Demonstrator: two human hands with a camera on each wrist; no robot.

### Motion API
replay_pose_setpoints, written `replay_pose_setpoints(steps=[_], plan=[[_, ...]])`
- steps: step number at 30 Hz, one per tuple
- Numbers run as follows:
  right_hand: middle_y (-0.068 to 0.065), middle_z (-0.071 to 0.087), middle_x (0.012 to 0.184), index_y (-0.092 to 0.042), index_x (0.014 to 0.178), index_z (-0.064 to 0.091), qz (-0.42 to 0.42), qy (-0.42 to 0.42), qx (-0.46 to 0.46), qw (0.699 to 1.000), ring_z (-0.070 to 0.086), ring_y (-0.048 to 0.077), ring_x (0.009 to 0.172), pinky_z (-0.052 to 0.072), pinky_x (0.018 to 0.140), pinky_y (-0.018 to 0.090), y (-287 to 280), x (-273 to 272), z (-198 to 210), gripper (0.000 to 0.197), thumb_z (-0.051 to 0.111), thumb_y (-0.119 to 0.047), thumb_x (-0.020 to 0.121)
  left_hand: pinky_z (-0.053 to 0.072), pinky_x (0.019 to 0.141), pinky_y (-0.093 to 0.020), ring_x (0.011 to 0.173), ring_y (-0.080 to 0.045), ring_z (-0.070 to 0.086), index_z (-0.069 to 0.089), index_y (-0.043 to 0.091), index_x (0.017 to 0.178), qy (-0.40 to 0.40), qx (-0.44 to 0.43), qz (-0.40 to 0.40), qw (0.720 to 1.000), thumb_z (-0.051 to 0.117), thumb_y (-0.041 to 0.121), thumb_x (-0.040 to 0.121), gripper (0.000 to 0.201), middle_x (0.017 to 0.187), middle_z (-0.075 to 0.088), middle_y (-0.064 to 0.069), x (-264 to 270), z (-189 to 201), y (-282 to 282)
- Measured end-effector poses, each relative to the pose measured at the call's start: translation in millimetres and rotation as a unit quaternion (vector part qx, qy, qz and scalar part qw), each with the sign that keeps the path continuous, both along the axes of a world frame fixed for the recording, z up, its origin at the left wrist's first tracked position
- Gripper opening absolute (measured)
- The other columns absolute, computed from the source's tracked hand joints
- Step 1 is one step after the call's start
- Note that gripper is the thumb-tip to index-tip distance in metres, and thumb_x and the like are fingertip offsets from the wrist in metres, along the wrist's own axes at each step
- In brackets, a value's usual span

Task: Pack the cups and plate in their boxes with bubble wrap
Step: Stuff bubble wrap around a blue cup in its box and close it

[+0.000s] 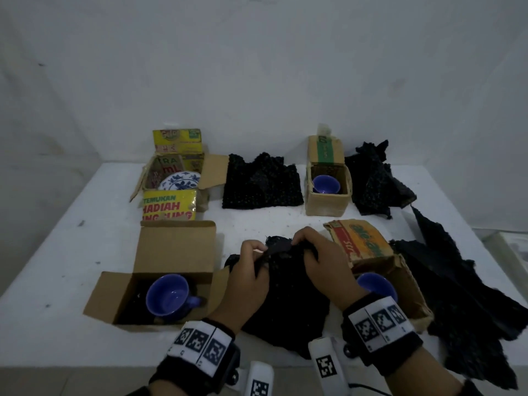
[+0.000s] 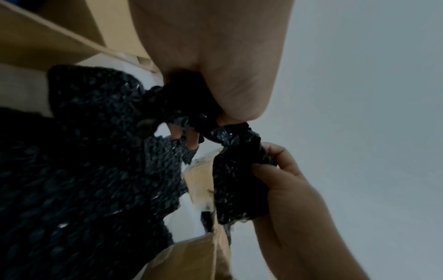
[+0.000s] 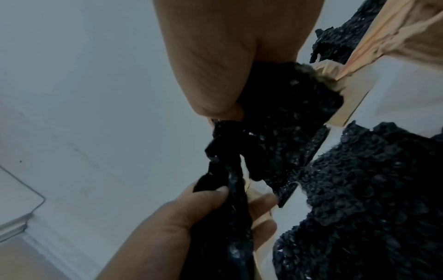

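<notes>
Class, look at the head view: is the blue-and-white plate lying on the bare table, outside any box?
No: the blue-and-white plate sits inside the open yellow printed box at the far left.

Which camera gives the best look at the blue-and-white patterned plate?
The head view. There the plate leans inside the open yellow-printed box at the table's far left, its floral pattern visible, its lower part hidden by the box flap. Neither wrist view shows it; both are filled with hands and black bubble wrap.

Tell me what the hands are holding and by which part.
Both the left hand and the right hand pinch one black bubble wrap sheet at its far edge.
</notes>
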State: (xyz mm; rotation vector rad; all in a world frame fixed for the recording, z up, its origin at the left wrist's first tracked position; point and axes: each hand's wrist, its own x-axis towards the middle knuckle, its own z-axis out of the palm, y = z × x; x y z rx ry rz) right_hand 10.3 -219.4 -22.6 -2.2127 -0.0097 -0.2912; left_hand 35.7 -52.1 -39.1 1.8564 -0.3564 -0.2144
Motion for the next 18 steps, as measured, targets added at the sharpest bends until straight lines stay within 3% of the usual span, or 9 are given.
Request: replay_pose_setpoints(steps=[2, 3, 6, 9, 12, 14, 18], plan=[[-0.002, 0.058, 0.085, -0.024, 0.086, 0.053, 0.017, -0.009, 0.031, 0.999, 0.052, 0.008, 0.081, 0.042, 0.072, 0.020, 11, 6, 8, 0.028, 0.035, -0.006, 0.076, 0.053, 0.070, -0.045, 0.077, -0.025, 0.064, 0.045, 0.030, 0.094, -0.004, -0.006, 0.003, 1.000, 0.048, 0.003, 0.088, 0.028, 0.092, 0.062, -0.003, 8, 10, 12], [0.000, 0.057, 0.088, -0.022, 0.086, 0.054, 0.027, -0.010, 0.038, 0.999, 0.051, 0.008, 0.084, 0.042, 0.075, 0.021, 18, 9, 12, 0.027, 0.035, -0.006, 0.076, 0.055, 0.072, -0.046, 0.079, -0.022, 0.065, 0.048, 0.031, 0.092, -0.008, -0.008, 0.003, 1.000, 0.050, 0.002, 0.086, 0.030, 0.094, 0.061, 0.000, 12, 16, 20], [0.000, 0.050, 0.095, -0.019, 0.096, 0.053, 0.080, -0.008, -0.007, 0.997, 0.048, 0.009, 0.086, 0.041, 0.075, 0.021, 40, 17, 21, 0.016, 0.050, -0.017, 0.080, 0.053, 0.078, -0.026, 0.089, -0.007, 0.062, 0.059, 0.028, 0.086, -0.050, 0.024, 0.020, 0.998, 0.058, -0.008, 0.078, 0.038, 0.094, 0.063, 0.008, 26, 31, 53], [-0.001, 0.040, 0.096, -0.016, 0.102, 0.049, 0.138, -0.013, -0.137, 0.981, 0.046, 0.017, 0.072, 0.040, 0.061, 0.027, 68, 25, 23, 0.028, 0.064, -0.021, 0.079, 0.051, 0.083, -0.025, 0.095, -0.012, 0.062, 0.066, 0.026, 0.080, -0.052, 0.043, 0.057, 0.996, 0.058, -0.018, 0.068, 0.047, 0.097, 0.067, 0.001, 40, 37, 96], [0.008, 0.043, 0.092, -0.009, 0.090, 0.054, 0.151, -0.058, -0.199, 0.967, 0.035, 0.021, 0.054, 0.033, 0.047, 0.033, 104, 37, 18, 0.012, 0.055, -0.007, 0.078, 0.052, 0.078, -0.023, 0.089, -0.014, 0.064, 0.067, 0.028, 0.075, -0.062, 0.083, 0.071, 0.992, 0.058, -0.021, 0.064, 0.051, 0.094, 0.068, -0.001, 50, 35, 139], [0.012, 0.048, 0.089, -0.006, 0.079, 0.058, 0.124, -0.068, -0.216, 0.966, 0.039, 0.022, 0.056, 0.033, 0.045, 0.030, 129, 46, 15, 0.006, 0.056, -0.005, 0.073, 0.052, 0.075, -0.024, 0.084, -0.012, 0.064, 0.068, 0.030, 0.073, -0.069, 0.108, 0.077, 0.989, 0.062, -0.019, 0.064, 0.051, 0.092, 0.068, 0.001, 54, 29, 163], [0.007, 0.052, 0.069, -0.014, 0.059, 0.066, 0.073, -0.095, -0.302, 0.946, 0.051, 0.028, 0.061, 0.031, 0.047, 0.027, 172, 62, 10, 0.007, 0.060, -0.014, 0.060, 0.048, 0.069, -0.011, 0.078, -0.003, 0.062, 0.066, 0.036, 0.073, -0.084, 0.146, 0.093, 0.981, 0.067, -0.015, 0.062, 0.052, 0.087, 0.066, 0.009, 59, 10, 201]])
